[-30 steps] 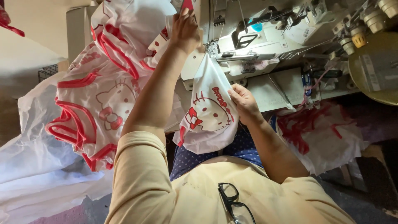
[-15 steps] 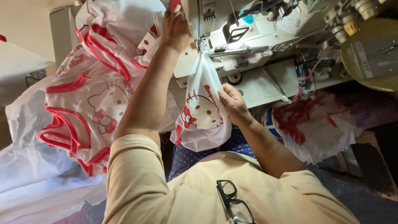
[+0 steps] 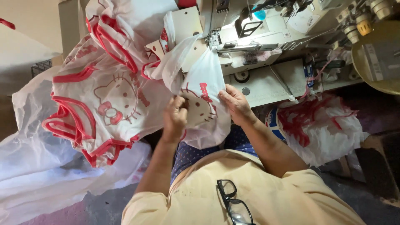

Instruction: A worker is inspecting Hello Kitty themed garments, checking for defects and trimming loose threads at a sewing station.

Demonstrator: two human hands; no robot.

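A white fabric piece (image 3: pixel 205 93) with a red cartoon-cat print hangs from the sewing machine (image 3: pixel 266 33) toward my lap. My left hand (image 3: pixel 175 116) pinches its lower left part. My right hand (image 3: pixel 235 102) grips its right edge. The cloth's top runs up under the machine's presser foot (image 3: pixel 214 39). A pile of finished white pieces (image 3: pixel 108 91) with red trim and the same cat print lies to the left, touching the held piece.
A large white plastic sheet (image 3: pixel 37 166) spreads at the lower left. More red-and-white fabric (image 3: pixel 321 125) sits in a heap at the right, below the machine table (image 3: pixel 266 83). Black glasses (image 3: pixel 233 202) hang on my shirt. Thread cones (image 3: pixel 362 25) stand at the upper right.
My left hand has come down from high up near the machine top to the lower part of the hanging piece. My right hand stays on the cloth's right edge.
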